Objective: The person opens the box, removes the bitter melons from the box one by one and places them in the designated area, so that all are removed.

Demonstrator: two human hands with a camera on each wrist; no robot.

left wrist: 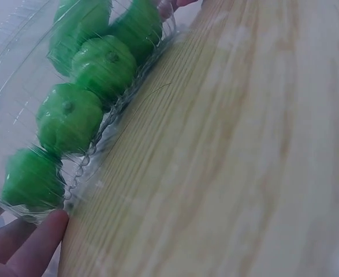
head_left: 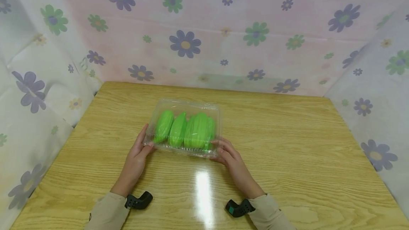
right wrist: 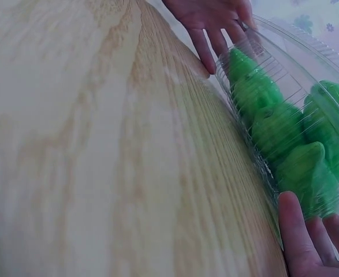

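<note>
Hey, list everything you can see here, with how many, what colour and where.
Table: one, light brown wood grain, across the lower head view
Flowered cloth: number of pieces unclear, pink and white with purple, green and yellowish flowers, behind the table and at both sides
Plastic box: one, clear, on or just above the table, left of its middle
Ridged vegetables: about five, some overlapping, bright green, inside the box
Wrist devices: two, black, one at each wrist
Sleeves: two, beige, at the bottom of the head view
Left hand: one, bare, gripping the box's left end
Right hand: one, bare, gripping its right end
</note>
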